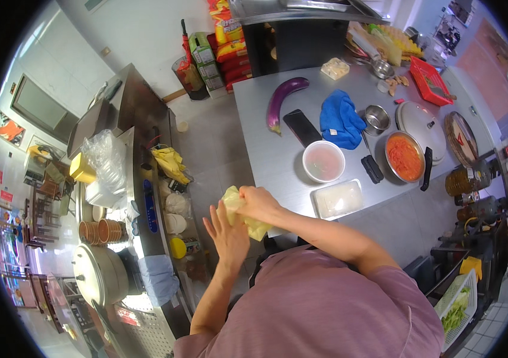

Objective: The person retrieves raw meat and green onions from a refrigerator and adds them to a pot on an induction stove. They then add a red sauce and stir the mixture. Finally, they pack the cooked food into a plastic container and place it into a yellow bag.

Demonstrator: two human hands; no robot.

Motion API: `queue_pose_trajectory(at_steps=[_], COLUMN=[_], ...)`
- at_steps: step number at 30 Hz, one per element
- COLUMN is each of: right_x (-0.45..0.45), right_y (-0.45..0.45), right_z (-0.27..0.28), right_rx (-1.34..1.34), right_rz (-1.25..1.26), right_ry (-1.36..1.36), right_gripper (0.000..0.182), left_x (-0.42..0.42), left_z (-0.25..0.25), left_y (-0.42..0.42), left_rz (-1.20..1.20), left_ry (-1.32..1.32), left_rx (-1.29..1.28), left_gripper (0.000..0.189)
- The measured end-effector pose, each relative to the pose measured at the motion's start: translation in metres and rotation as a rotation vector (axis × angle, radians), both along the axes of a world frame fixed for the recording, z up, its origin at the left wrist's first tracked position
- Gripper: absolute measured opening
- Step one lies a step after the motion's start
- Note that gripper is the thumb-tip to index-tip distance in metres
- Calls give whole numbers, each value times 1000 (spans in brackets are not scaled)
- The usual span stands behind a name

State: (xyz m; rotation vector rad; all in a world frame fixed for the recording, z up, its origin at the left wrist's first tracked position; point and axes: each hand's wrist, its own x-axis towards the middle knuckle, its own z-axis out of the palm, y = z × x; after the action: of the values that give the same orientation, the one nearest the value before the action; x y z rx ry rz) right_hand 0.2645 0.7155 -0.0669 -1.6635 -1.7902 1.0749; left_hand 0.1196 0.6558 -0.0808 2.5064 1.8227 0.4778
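A crumpled, pale yellow piece of thin plastic (257, 229), a bag or a glove, is bunched between my hands in front of my body. My right hand (256, 203) has its fingers closed on the upper part of it. Against its left side lies my left hand (229, 239), fingers spread and back turned up; the thumb is hidden. Both hands are just off the left front corner of the steel table (271, 179). Nearest them on the table are a lidded clear rectangular container (339, 199) and a round white tub (323, 162) with pinkish contents.
On the table are a purple eggplant (283, 100), a black phone (302, 128), a blue cloth (342, 118), a pan of red-orange food (403, 156), a large lid (419, 129) and a red basket (430, 80). A steel counter (164, 286) with a large pot (97, 273) stands left.
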Motion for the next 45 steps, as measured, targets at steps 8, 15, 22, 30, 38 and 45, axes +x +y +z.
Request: queue_pose_trajectory(at_steps=[8,15,22,30,38,45], right_x=[54,70,51,174,165,188], right_y=[-8,45,12,-142,-144,-123], right_z=[-38,207,39,-109,-170,-129], right_rx=[-120,1434,473,-70,-416,347], right_rz=[178,-197,265,-1508,-1534,-820], right_ry=[-644,-21,-111,439,801,-637], right_gripper=[31,25,34,36,45,84], left_x=[-73,-113,-29,-5,37,32], left_z=[-33,151,51,79,105,101], left_y=[44,78,25,30,76,81], left_rz=[-24,46,-209,-152,-87,-143], left_ry=[175,-884,-191,-381,-921,-971], left_rx=[-428,592,-450,-422,-727,-680], left_gripper=[10,26,15,34,53,51])
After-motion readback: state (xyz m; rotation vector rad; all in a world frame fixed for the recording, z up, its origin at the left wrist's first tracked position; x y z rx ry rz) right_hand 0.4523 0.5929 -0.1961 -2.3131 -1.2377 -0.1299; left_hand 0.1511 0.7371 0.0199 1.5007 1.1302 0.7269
